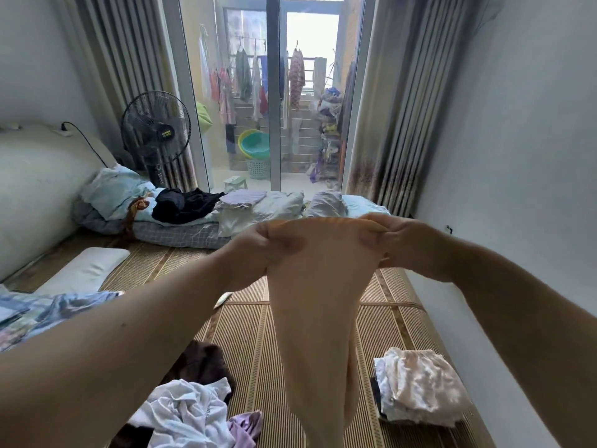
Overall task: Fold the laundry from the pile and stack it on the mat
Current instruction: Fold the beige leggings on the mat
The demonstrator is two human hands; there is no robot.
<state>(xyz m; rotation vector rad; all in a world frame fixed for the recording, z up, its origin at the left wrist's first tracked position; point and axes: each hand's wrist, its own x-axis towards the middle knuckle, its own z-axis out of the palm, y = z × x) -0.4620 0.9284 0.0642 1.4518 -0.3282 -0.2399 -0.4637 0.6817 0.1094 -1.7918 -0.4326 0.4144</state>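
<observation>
A thin beige garment point(318, 318) hangs in the air over the woven straw mat point(255, 344). My left hand point(258, 250) pinches its upper left edge and my right hand point(397, 240) pinches its upper right edge, both raised at chest height. The cloth tapers downward to the bottom of the view. An unfolded pile point(190, 409) of white, dark brown and lilac clothes lies on the mat at the lower left. A stack of folded pale clothes point(420, 386) sits on the mat at the lower right, near the wall.
Bedding and folded items point(258, 208) lie at the far end of the mat by the glass door. A standing fan point(156, 130) is at the back left. A white pillow point(87, 270) and a patterned blanket point(38, 315) are on the left. A white wall runs along the right.
</observation>
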